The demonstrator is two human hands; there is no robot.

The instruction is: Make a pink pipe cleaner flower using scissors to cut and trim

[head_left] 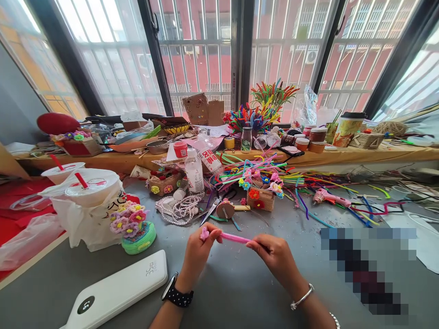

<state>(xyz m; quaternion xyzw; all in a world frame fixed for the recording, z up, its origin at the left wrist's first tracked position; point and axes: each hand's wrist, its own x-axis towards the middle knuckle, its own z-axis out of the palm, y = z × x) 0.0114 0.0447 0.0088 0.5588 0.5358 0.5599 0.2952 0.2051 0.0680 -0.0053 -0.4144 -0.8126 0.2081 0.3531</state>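
The biggest thing before me is the row of barred windows (202, 55), and under it is the grey table (233, 297), which meets a crowded ledge (308, 159). At the back of the table lies a wide heap of loose coloured stems (236, 171), all in a tangle. On the person's left rests a white power bank (120, 294). Just behind it stands a green pot (139, 242) with fuzzy flowers, and farther back, near the heap, a small basket (265, 201) also carries such flowers (these two look complete to me).

In the middle, above the table's front part, are the two hands. The left hand (203, 246) pinches between thumb and fingers; the right hand (276, 251) pinches with thumb and forefinger, its other fingers bent inward. How tightly these others are folded, I cannot tell.

Between the hands is the pink fuzzy stem (235, 238), held almost level. At its left end, a small bunched part (205, 234) shows above the left thumb. I judge that the work on this piece is at an early stage: one end is already shaped, while the length between the hands is straight and not yet bent.
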